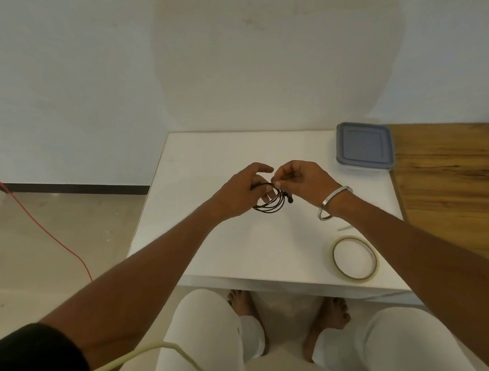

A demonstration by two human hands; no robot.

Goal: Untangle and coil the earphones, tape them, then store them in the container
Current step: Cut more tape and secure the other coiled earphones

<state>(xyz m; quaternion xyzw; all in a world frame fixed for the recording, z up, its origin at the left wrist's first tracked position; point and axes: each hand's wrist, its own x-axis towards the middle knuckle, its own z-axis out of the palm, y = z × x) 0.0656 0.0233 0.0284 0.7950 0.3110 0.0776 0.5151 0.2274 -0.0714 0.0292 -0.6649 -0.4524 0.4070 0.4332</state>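
Both hands met above the middle of the white square table [212,245], and between them I saw the thin black earphone cord [270,205], wound into a small loose coil of several loops. My left hand [242,192] had its grip curled around the coil's left side, the loops passing over its fingers and the thumb arched above. My right hand [300,178] pinched the top of the coil between thumb and forefinger, fingertip to fingertip with the left. A small black earbud [290,200] hung at the coil's right edge, just under the right grip. A silver metal bangle [333,205] sat on the right wrist. Near that wrist, toward me, a ring-shaped roll of clear tape [355,258] lay flat on the table, with a short strip of tape [344,228] just beyond it. Well to the right of the right grip and farther away stood the clear plastic container with a grey-blue lid [363,146], closed, at the table's far corner beside a brown wooden tabletop [454,188].
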